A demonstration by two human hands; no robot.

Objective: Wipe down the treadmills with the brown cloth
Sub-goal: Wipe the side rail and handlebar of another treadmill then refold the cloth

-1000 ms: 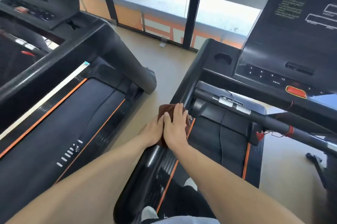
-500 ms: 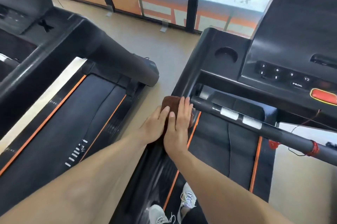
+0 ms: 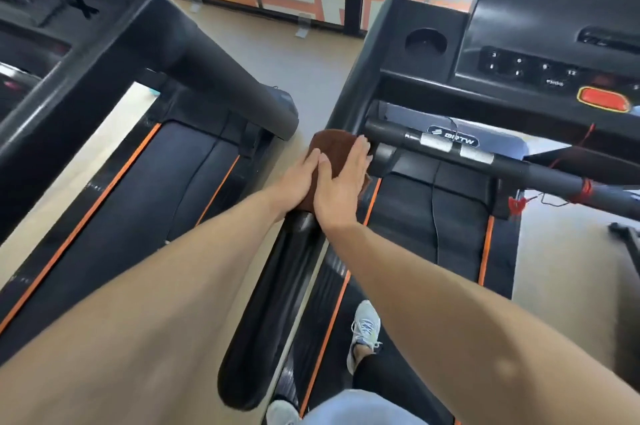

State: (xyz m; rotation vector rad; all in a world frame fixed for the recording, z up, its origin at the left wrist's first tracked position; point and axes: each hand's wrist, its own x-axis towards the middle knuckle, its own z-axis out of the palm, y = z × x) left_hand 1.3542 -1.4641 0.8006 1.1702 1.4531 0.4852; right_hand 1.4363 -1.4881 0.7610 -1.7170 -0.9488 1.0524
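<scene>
The brown cloth is draped over the left handrail of the right treadmill, close to where the rail meets the console. My right hand lies flat on top of the cloth with its fingers straight. My left hand presses the cloth's left side, fingers extended beside the right hand. Most of the cloth is hidden under both hands. A second treadmill stands to the left.
The console with buttons and a red stop key rises ahead on the right, with a cup hole. A crossbar with a red cord runs right. A floor gap separates the machines. My shoes stand on the belt.
Both hands have slid the cloth forward along the handrail toward the console. The view has tilted down, so the shoes now show.
</scene>
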